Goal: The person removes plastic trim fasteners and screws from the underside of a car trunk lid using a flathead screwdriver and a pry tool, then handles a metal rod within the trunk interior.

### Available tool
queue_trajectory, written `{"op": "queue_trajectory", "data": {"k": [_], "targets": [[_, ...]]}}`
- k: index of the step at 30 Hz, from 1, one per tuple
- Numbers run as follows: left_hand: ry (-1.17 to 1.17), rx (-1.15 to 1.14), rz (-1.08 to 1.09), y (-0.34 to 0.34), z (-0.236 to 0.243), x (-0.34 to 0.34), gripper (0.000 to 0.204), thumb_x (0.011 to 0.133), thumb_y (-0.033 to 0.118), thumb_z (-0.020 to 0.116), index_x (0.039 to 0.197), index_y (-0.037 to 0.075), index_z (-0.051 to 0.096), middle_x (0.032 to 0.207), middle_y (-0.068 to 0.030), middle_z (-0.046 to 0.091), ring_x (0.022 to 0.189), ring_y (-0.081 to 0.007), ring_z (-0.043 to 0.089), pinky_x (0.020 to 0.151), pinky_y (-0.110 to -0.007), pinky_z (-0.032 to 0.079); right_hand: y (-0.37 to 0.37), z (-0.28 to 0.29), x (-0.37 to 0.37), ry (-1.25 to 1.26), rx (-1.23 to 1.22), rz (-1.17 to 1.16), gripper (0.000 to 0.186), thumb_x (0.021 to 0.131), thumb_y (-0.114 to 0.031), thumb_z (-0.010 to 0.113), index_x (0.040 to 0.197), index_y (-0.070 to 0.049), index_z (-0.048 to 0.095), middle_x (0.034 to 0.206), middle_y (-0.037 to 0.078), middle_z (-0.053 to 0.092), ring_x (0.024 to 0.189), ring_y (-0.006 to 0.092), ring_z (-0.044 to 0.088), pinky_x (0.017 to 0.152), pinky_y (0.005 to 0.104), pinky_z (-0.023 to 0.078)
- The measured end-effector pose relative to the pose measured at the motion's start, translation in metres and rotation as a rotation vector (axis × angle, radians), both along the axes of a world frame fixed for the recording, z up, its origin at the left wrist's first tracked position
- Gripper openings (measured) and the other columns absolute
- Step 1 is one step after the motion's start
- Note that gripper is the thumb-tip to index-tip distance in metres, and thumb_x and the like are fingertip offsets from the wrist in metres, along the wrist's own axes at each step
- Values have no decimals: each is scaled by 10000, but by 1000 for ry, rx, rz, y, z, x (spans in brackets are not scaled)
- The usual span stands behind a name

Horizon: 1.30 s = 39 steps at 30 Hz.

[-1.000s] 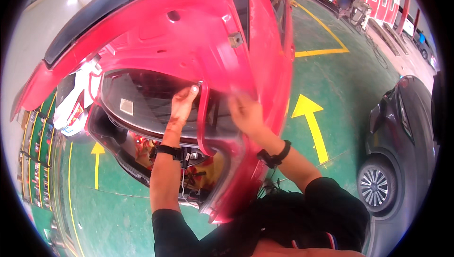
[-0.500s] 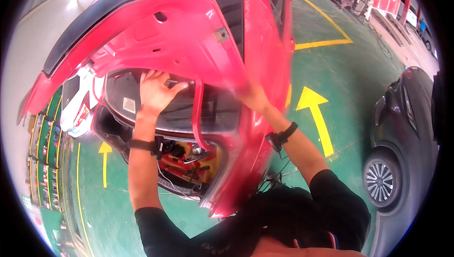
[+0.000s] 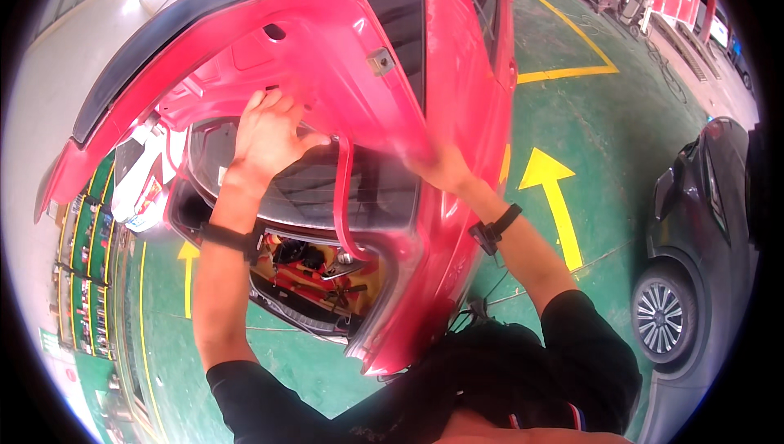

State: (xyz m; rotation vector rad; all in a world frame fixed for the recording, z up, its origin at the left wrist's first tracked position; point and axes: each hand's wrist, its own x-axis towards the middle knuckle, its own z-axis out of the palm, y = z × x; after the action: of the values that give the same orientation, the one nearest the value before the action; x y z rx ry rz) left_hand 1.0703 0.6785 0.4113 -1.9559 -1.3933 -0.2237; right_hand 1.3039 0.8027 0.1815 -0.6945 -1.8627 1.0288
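A raised red trunk lid (image 3: 224,32) with a dark top panel spans the upper left of the head view. My left hand (image 3: 266,135) reaches against its underside, thumb apart and fingers loosely bent. Just right of it, a curved red hinge arm (image 3: 344,195) runs down to the car body. My right hand (image 3: 437,165) is at the lid's right lower edge, its fingers blurred and partly hidden. Behind the hinge is dark rear glass (image 3: 380,187); below, the open trunk (image 3: 314,281) holds several jumbled items I cannot make out.
A dark grey car (image 3: 694,240) stands close on the right. Shelving (image 3: 86,273) lines the left wall. Green floor (image 3: 572,126) with yellow arrows and lines surrounds the red car. Cables (image 3: 498,289) lie by its rear corner; equipment (image 3: 633,3) stands at the back right.
My left hand has moved from beside the hinge arm up and left onto the lid's underside, its fingers spreading. My right hand has shifted slightly up and right along the edge.
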Motion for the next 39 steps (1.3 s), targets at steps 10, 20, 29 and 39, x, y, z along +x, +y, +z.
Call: {"op": "queue_trajectory", "data": {"k": [10,20,29,39], "targets": [[138,-87,0,8,8,10,490,631,461,808,849,36,701,905,-65,664,963,-251,591,894,-387,442,-9,3,3,-12,-88,-40,385,880,-321,755,1183,-92,689,846,125,722,743,165,673,728,318,544],[-221,-147,251,3,-18,-9,492,677,480,829,958,87,740,859,-100,686,951,-327,620,917,-443,445,-13,1,4,93,-201,11,401,899,-307,749,1210,-66,675,923,82,733,837,102,653,776,295,527],[-1763,-314,78,10,-170,-34,446,927,535,659,888,91,684,770,80,535,758,-78,445,715,-264,356,-14,-1,1,117,-258,18,375,901,-268,755,1196,-49,679,904,53,718,801,96,611,764,289,520],[-1323,-189,162,-8,-122,-37,416,847,423,787,855,15,703,843,-46,666,848,-175,619,928,-352,450,-15,0,3,131,-245,5,338,903,-218,754,1189,-52,684,900,43,709,770,74,601,737,272,518]]}}
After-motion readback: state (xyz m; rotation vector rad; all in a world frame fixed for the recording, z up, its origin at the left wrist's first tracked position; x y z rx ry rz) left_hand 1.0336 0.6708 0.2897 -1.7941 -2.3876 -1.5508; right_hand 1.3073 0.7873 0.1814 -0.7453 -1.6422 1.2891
